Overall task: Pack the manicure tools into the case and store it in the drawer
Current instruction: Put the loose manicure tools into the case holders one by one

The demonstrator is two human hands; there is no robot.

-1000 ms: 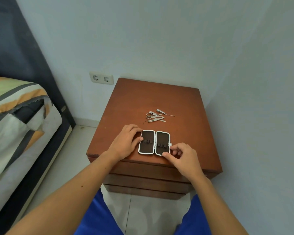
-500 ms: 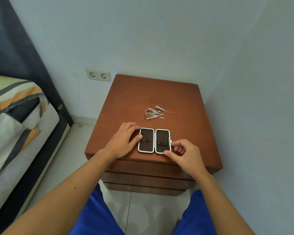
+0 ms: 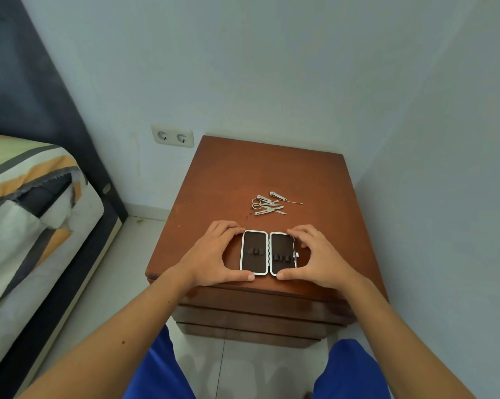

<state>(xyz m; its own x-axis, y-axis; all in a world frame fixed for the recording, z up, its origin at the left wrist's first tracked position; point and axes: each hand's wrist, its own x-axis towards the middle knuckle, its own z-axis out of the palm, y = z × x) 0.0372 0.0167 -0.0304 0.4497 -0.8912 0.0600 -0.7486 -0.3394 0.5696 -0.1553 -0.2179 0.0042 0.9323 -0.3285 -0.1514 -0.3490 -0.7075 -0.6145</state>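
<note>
the case (image 3: pixel 268 252) lay open and flat at the near edge of the nightstand (image 3: pixel 323 180), both halves showing bare loops. my left hand (image 3: pixel 214 254) cupped its left side, thumb at the near corner, fingers curled over the far one; my right hand (image 3: pixel 319 254) held the right side likewise. the tools (image 3: pixel 270 205) sat in a loose pile farther back, apart from the case. i judged packing not begun: every tool was left to slot in, then closing, then the drawer (image 3: pixel 260 300), which was shut.

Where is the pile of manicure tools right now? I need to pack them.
In the head view, the manicure tools lie mid-nightstand, just beyond the open case held between both hands.
</note>
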